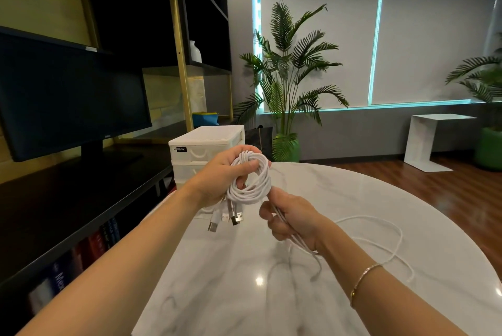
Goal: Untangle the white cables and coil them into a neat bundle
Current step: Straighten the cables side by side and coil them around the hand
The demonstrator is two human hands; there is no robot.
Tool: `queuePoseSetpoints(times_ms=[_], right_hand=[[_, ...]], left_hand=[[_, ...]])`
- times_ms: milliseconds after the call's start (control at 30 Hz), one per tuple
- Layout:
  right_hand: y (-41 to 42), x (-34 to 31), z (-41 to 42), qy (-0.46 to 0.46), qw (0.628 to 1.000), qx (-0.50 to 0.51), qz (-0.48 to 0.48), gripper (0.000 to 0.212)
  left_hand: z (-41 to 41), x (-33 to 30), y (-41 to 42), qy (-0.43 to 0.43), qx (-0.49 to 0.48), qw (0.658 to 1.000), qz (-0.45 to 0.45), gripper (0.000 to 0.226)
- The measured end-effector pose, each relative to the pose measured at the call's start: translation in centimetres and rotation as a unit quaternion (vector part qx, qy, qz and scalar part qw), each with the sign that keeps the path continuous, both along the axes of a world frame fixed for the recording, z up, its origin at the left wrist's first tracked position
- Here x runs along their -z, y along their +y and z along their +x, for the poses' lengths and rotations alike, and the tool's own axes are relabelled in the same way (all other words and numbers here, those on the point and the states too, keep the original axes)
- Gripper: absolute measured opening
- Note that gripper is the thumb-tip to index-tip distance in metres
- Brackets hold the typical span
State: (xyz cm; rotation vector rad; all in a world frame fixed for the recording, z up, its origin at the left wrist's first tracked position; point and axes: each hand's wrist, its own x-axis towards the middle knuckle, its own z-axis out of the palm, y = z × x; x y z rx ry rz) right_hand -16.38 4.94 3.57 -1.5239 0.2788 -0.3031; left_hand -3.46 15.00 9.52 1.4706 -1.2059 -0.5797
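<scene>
Held up over the round marble-look table [244,281]: a coil [251,178] of thin, smooth white cables, its ring tilted roughly upright, gripped by the left hand [220,180] with fingers curled through the loops. Hanging below the coil, several plug ends [225,220], metal-tipped and stiff. Just beside and lower right, the right hand [289,220], closed around the loose strands feeding up into the coil. Trailing from there down and rightward across the glossy tabletop, the uncoiled slack [380,240], limp and looping. Nearer the slack: the right hand; probably next, another wrap onto the coil.
</scene>
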Motion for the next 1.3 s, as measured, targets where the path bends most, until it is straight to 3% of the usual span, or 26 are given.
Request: queuePoseSetpoints(times_ms=[100, 167, 200, 300, 600, 733, 867, 1000, 1100, 1167, 1267, 1300], right_hand=[[0.8, 0.9, 1.2, -0.023, 0.997, 0.040, -0.056, 0.015], [1.1, 1.6, 1.7, -0.014, 0.992, 0.062, -0.113, 0.051], [1.2, 1.9, 2.0, -0.017, 0.988, 0.071, -0.138, 0.054], [1.7, 1.9, 2.5, -0.016, 0.967, 0.126, -0.222, 0.023], [1.4, 2.3, 3.3, 0.033, 0.900, 0.198, -0.386, 0.025], [1.4, 2.6, 3.8, 0.090, 0.850, 0.155, -0.495, 0.035], [1.4, 2.3, 3.2, 0.099, 0.821, 0.189, -0.529, 0.035], [2.0, 2.1, 2.8, 0.131, 0.745, 0.199, -0.623, 0.030], [2.3, 1.9, 2.3, 0.143, 0.721, 0.173, -0.655, 0.027], [2.7, 1.8, 2.1, 0.128, 0.676, 0.197, -0.698, 0.018], [3.0, 1.7, 2.6, 0.135, 0.661, 0.199, -0.711, 0.029], [3.3, 1.3, 2.5, 0.159, 0.680, 0.178, -0.693, 0.030]], left_hand=[[-0.4, 0.1, -0.5, 0.013, -0.005, 1.000, -0.012, 0.012], [-0.5, 0.2, -0.8, -0.005, -0.012, 1.000, -0.008, 0.014], [-0.5, 0.2, -0.9, -0.021, -0.015, 1.000, -0.004, 0.015], [-0.6, 0.2, -1.2, -0.074, -0.032, 0.997, 0.015, 0.016], [-0.3, 0.5, -1.3, -0.199, -0.061, 0.976, 0.059, 0.018], [-0.4, 0.7, -1.3, -0.203, -0.066, 0.976, 0.043, 0.018], [-0.9, 0.7, -1.6, -0.195, -0.054, 0.979, 0.042, 0.018], [-0.9, 1.2, -1.8, -0.147, -0.059, 0.987, 0.015, 0.018], [-1.3, 1.4, -1.8, -0.133, -0.057, 0.989, 0.015, 0.017], [-1.5, 1.4, -1.9, -0.128, -0.055, 0.990, 0.014, 0.016], [-1.5, 1.5, -2.0, -0.128, -0.061, 0.990, 0.016, 0.017], [-1.5, 1.6, -2.0, -0.126, -0.065, 0.990, 0.017, 0.018]])
